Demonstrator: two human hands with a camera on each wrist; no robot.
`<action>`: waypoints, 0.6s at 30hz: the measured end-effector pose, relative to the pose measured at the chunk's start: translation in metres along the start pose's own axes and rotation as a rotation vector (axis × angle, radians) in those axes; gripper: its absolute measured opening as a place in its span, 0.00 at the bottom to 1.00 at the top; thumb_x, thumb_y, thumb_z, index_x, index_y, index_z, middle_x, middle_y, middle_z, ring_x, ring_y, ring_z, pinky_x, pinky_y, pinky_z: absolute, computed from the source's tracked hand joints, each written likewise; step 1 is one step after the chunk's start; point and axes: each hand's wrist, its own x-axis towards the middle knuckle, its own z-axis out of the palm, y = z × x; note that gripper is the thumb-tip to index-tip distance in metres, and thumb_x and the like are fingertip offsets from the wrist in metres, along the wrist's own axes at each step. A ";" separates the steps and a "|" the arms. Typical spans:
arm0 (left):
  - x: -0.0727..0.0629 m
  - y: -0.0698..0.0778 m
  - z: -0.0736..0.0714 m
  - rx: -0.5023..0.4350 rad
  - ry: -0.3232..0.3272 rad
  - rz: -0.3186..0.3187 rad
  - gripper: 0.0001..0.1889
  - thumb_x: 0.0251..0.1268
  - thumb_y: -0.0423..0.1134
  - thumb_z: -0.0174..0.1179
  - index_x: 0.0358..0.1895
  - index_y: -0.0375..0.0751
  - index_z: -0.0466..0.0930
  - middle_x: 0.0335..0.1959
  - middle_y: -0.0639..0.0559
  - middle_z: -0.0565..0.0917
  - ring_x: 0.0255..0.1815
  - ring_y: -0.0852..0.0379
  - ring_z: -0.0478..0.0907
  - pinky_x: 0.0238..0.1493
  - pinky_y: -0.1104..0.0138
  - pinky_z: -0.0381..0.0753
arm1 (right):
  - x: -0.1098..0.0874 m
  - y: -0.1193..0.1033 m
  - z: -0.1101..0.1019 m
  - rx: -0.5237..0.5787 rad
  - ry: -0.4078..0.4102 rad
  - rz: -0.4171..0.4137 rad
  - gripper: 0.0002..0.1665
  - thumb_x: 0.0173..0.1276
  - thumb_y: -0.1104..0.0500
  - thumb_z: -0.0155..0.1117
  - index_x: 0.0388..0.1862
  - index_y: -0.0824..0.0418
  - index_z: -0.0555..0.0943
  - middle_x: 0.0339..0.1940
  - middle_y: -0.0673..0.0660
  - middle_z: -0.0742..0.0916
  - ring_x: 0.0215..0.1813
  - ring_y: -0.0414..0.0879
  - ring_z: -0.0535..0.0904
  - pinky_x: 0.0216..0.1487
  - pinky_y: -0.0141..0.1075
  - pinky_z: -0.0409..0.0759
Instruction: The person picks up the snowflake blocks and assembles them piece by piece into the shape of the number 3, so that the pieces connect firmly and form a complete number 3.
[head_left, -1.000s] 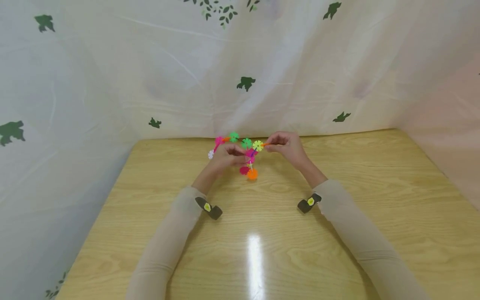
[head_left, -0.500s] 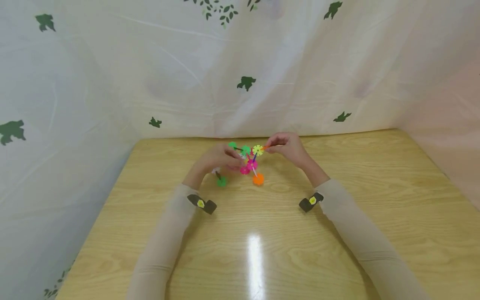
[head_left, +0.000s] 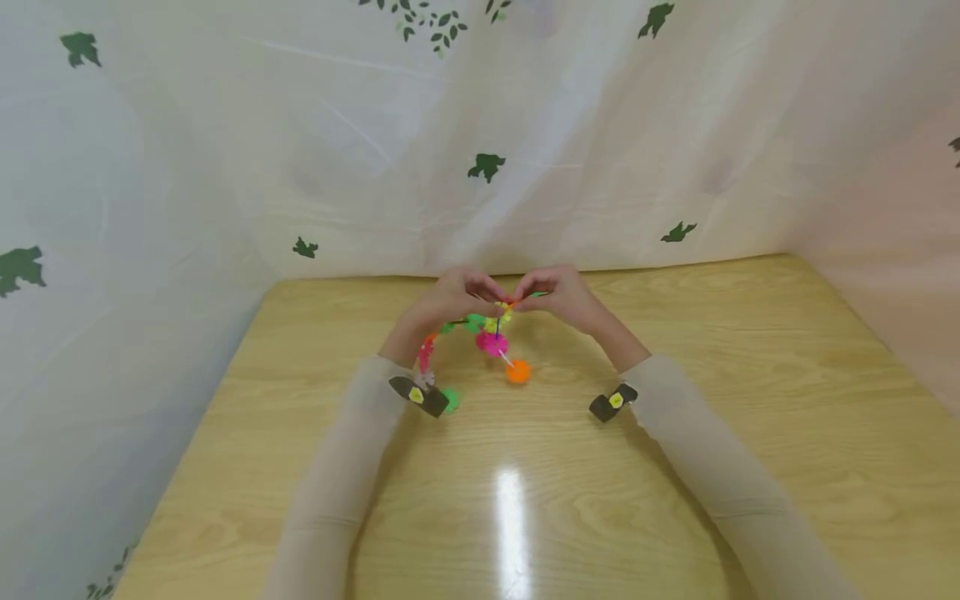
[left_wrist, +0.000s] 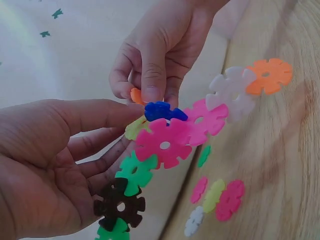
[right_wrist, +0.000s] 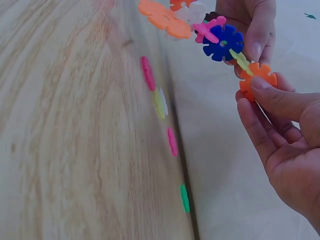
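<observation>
Both hands meet at the upper end of a chain of slotted, flower-shaped plastic discs. My right hand (head_left: 562,296) pinches an orange disc (right_wrist: 258,80) between thumb and fingers. My left hand (head_left: 450,300) pinches the chain beside it, at a yellow disc (left_wrist: 135,128) that joins the orange one and is partly hidden by the fingers. Past these sit a blue disc (right_wrist: 223,43), pink discs (left_wrist: 164,144), a white disc (left_wrist: 231,95) and another orange disc (head_left: 517,372). A second branch with a green disc (left_wrist: 135,171) and a dark brown disc (left_wrist: 120,206) hangs below my left hand.
Several loose discs lie on the wooden table (head_left: 540,500) near its back edge, among them a pink disc (right_wrist: 147,73) and a green disc (right_wrist: 184,198). A pale curtain (head_left: 375,167) hangs behind the table.
My left hand has moved along the chain to the yellow disc, close against my right hand. The chain's left branch now hangs lower, under the left wrist. My right hand has shifted slightly left.
</observation>
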 end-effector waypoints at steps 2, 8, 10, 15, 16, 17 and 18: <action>0.001 -0.005 -0.001 -0.012 0.013 -0.022 0.12 0.62 0.35 0.71 0.47 0.37 0.87 0.40 0.49 0.87 0.43 0.54 0.81 0.45 0.68 0.81 | 0.003 0.000 0.004 0.004 -0.001 0.002 0.08 0.62 0.72 0.73 0.39 0.74 0.85 0.35 0.54 0.90 0.41 0.45 0.88 0.47 0.31 0.86; -0.004 -0.017 -0.011 -0.031 0.061 -0.068 0.11 0.62 0.35 0.71 0.47 0.38 0.87 0.40 0.50 0.88 0.42 0.55 0.84 0.49 0.65 0.84 | 0.011 -0.003 0.010 -0.054 -0.031 -0.001 0.11 0.62 0.74 0.71 0.44 0.74 0.85 0.42 0.67 0.90 0.45 0.51 0.89 0.47 0.31 0.86; -0.005 -0.019 -0.016 -0.030 0.072 -0.076 0.11 0.61 0.35 0.71 0.47 0.38 0.87 0.40 0.50 0.88 0.42 0.55 0.84 0.50 0.64 0.84 | 0.013 -0.004 0.011 -0.081 -0.042 0.000 0.14 0.62 0.75 0.70 0.48 0.74 0.83 0.45 0.72 0.88 0.47 0.56 0.88 0.48 0.32 0.87; -0.006 -0.021 -0.025 -0.058 0.072 -0.093 0.12 0.61 0.34 0.71 0.47 0.36 0.86 0.38 0.53 0.88 0.41 0.55 0.83 0.50 0.65 0.83 | 0.018 0.001 0.013 -0.155 -0.117 0.045 0.17 0.64 0.76 0.68 0.53 0.77 0.80 0.48 0.75 0.87 0.50 0.64 0.86 0.51 0.38 0.88; -0.007 -0.022 -0.027 -0.068 0.069 -0.095 0.12 0.61 0.34 0.71 0.48 0.36 0.86 0.37 0.53 0.88 0.41 0.55 0.83 0.50 0.66 0.83 | 0.019 0.003 0.014 -0.184 -0.144 0.058 0.17 0.65 0.75 0.68 0.52 0.76 0.80 0.47 0.74 0.87 0.49 0.63 0.86 0.51 0.38 0.88; -0.007 -0.022 -0.027 -0.073 0.068 -0.096 0.12 0.61 0.33 0.71 0.48 0.35 0.86 0.37 0.54 0.88 0.41 0.56 0.83 0.49 0.66 0.83 | 0.020 0.005 0.015 -0.201 -0.176 0.073 0.15 0.65 0.74 0.68 0.51 0.76 0.81 0.45 0.74 0.88 0.48 0.62 0.87 0.50 0.38 0.88; -0.007 -0.022 -0.028 -0.079 0.066 -0.096 0.12 0.61 0.33 0.71 0.48 0.35 0.86 0.36 0.54 0.88 0.41 0.56 0.83 0.49 0.66 0.83 | 0.021 0.007 0.016 -0.214 -0.214 0.092 0.15 0.65 0.73 0.68 0.50 0.76 0.81 0.44 0.73 0.88 0.47 0.61 0.87 0.48 0.38 0.88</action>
